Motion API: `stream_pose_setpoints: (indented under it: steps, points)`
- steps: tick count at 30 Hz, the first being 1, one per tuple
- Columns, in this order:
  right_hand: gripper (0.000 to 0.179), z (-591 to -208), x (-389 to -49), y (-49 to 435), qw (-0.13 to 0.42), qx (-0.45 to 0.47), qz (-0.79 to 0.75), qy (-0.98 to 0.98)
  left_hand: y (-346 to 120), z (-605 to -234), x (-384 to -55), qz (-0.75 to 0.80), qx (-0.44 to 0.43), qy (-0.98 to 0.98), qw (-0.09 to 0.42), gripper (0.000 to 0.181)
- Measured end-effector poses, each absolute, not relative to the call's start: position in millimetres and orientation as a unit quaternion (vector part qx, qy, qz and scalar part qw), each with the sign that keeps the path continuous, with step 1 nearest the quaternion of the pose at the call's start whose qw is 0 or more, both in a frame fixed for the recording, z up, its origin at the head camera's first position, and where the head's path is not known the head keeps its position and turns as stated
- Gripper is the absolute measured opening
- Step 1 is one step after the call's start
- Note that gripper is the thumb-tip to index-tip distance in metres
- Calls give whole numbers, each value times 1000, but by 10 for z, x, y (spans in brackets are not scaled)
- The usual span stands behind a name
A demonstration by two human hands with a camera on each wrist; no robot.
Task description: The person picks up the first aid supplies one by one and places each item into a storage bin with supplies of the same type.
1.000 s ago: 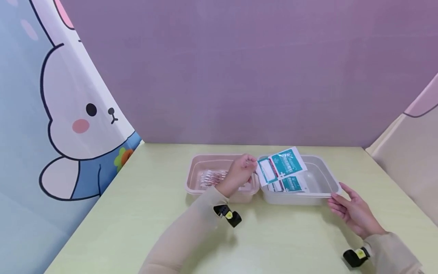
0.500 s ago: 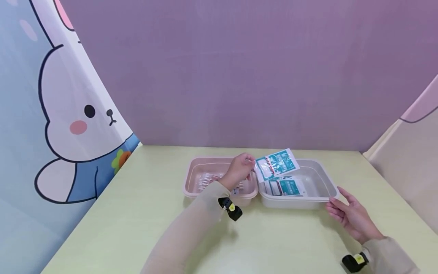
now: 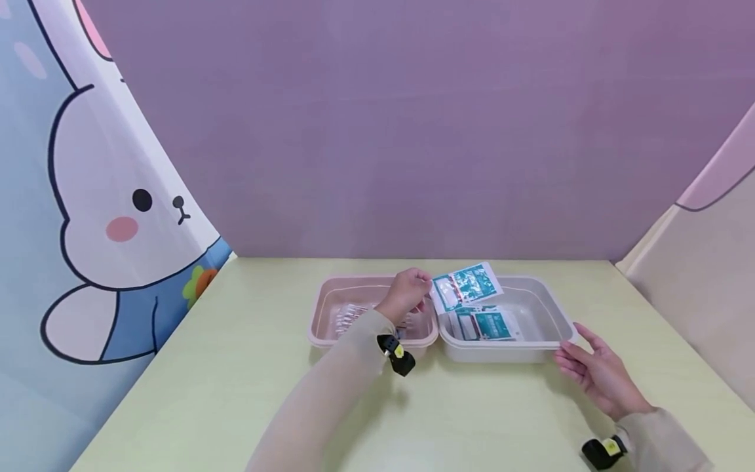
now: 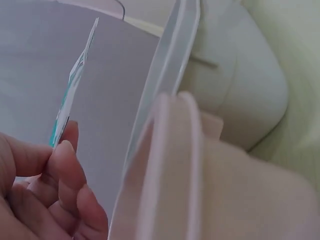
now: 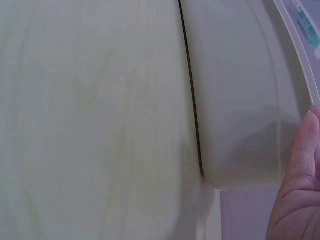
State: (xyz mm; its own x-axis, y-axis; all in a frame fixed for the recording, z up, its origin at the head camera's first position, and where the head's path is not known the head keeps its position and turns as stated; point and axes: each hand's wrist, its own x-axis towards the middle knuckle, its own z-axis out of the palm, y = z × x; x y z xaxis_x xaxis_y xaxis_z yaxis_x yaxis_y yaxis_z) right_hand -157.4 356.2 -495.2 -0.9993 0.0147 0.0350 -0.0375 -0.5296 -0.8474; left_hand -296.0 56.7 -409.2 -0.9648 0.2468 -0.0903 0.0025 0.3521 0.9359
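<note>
In the head view my left hand (image 3: 406,292) pinches one corner of a teal-and-white sachet (image 3: 466,287). The sachet is raised and tilted over the left end of a white plastic tub (image 3: 533,353). Similar teal-and-white packets (image 3: 492,325) lie inside that tub, under the raised one. Thumb and fingertips on the sachet's edge show in the left wrist view, where the sachet (image 4: 70,95) appears nearly edge-on. At the tub's near right corner my right hand (image 3: 601,377) holds the rim, thumb above and fingers below.
A pink tub (image 3: 318,324) stands against the white tub's left side. Thin white sticks like cotton swabs (image 3: 349,317) lie in it, partly hidden by my left forearm. Both tubs rest on a pale yellow-green table (image 3: 472,419), before a purple backdrop (image 3: 377,131).
The raised sachet and my left hand have shifted slightly left over the white tub. My right hand stays on the rim. The whole head view has also shifted a little.
</note>
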Motion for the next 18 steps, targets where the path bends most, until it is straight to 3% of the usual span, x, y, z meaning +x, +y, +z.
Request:
stream_pose_setpoints:
  steps: [18]
  points:
    - [39,-4978,-1591,3538,31,15,880,-474,738,-4097,-3065,485,93,866,85,8]
